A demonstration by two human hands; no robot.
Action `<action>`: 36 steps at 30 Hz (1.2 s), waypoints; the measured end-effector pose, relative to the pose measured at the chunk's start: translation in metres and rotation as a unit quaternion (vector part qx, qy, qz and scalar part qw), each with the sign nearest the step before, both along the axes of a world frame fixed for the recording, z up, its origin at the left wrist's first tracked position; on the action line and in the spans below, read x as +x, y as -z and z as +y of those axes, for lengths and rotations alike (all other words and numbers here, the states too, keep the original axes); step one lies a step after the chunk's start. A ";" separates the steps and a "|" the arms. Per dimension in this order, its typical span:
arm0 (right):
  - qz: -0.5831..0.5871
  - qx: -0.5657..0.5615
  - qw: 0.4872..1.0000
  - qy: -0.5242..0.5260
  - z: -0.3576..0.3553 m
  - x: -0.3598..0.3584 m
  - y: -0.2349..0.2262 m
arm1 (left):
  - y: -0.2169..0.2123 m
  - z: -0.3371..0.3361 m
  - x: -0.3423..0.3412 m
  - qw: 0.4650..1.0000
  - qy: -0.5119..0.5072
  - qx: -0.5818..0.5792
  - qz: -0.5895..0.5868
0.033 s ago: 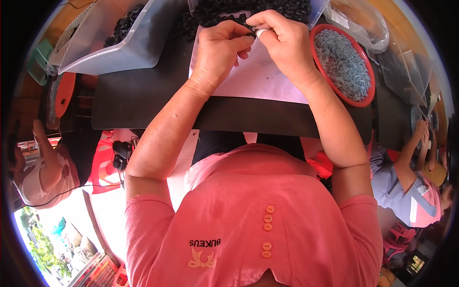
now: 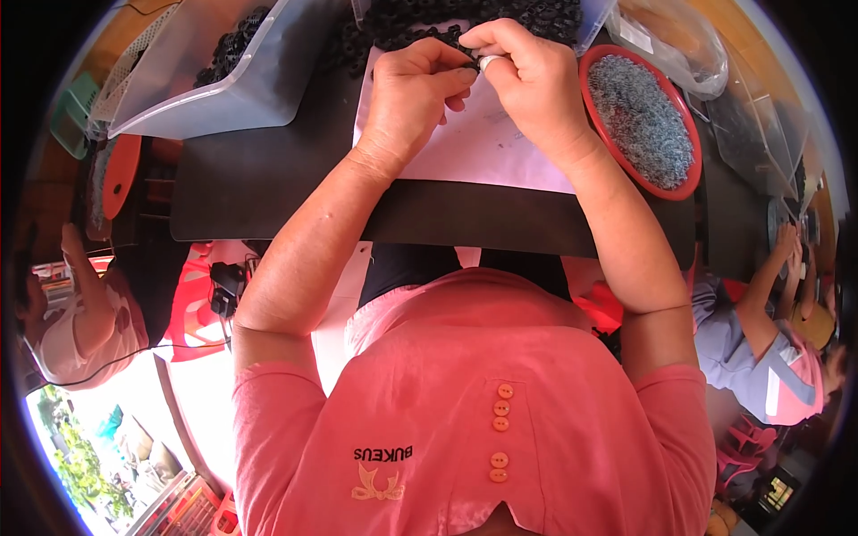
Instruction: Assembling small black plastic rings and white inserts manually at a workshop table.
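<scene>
Both of my hands meet over a pale sheet (image 2: 483, 156) at the far side of the black table. My left hand (image 2: 407, 85) is closed, thumb and forefinger pinching a small black part (image 2: 470, 63). Against that part come the fingertips of my right hand (image 2: 541, 85), also closed in a pinch, with a white covering on one fingertip. Whatever the right fingers grip is too small to make out. Just beyond the hands lies a heap of black ring-like parts (image 2: 420, 34). To the right are many small silvery pieces (image 2: 642, 116) in a red bowl (image 2: 672, 193).
A translucent bin (image 2: 214, 112) holding black parts (image 2: 234, 49) stands on the left of the table (image 2: 259, 183). Right of the bowl are a clear plastic bag (image 2: 688, 54) and another clear bin (image 2: 751, 134). Other people (image 2: 89, 322) sit at both sides.
</scene>
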State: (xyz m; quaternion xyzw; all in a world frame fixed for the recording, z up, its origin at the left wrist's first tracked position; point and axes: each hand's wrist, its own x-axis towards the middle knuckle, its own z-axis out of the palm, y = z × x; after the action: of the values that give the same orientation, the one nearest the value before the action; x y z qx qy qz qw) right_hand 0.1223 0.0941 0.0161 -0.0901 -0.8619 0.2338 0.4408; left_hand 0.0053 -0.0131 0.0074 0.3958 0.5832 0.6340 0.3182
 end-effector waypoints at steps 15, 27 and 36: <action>0.064 0.112 0.991 0.026 -0.005 -0.004 0.009 | 0.005 -0.002 0.008 0.999 -0.039 0.008 0.007; 0.105 0.170 0.980 0.018 -0.009 -0.012 0.018 | 0.007 -0.003 0.012 0.997 -0.073 0.027 -0.019; 0.049 0.085 0.994 0.043 -0.015 -0.004 0.006 | 0.002 -0.002 -0.008 0.982 -0.007 0.048 -0.183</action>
State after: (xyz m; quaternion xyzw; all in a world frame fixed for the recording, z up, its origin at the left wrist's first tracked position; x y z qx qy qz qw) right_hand 0.1184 0.0791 0.0103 -0.0778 -0.8513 0.1449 0.4983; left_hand -0.0023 -0.0149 0.0052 0.2841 0.4870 0.7249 0.3958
